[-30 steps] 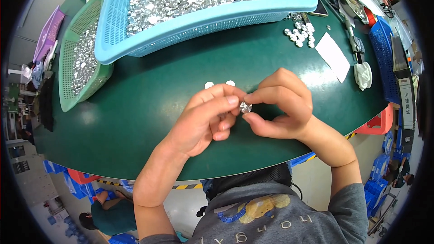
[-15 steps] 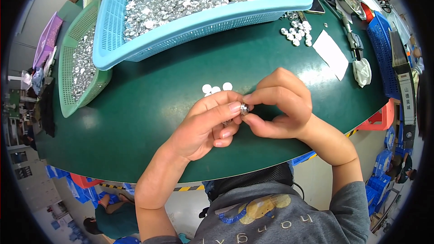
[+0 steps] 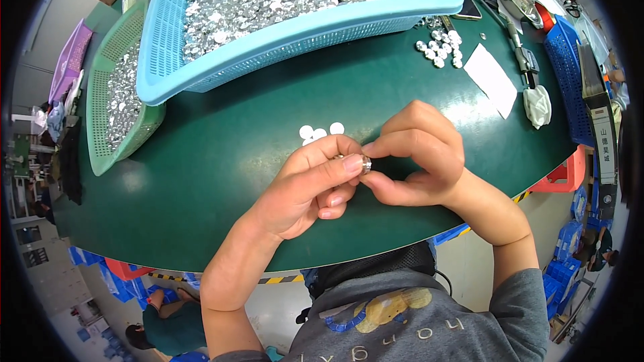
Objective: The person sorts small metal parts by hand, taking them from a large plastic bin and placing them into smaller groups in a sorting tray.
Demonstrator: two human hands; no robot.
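Observation:
Between the fingertips of both hands is a small shiny round metal piece (image 3: 366, 164), held above the near part of the green table. My left hand (image 3: 308, 184) pinches it with thumb and forefinger, the other fingers curled below. From the right, my right hand (image 3: 422, 157) grips its edge with thumb and forefinger. Fingers cover much of the piece, so its exact kind is unclear. Just beyond my left hand lie several flat white discs (image 3: 320, 133) on the table, partly hidden by that hand.
A light-blue basket (image 3: 288, 31) full of shiny metal pieces stands across the far side. A green basket (image 3: 98, 121) of similar pieces is on the left. Loose pieces (image 3: 439, 49), a white paper (image 3: 492, 80) and a caliper-like tool (image 3: 525, 60) lie at right.
The metal piece has turned slightly between my fingertips, and my left thumb has shifted a little to the right over it. Both hands otherwise stay in place.

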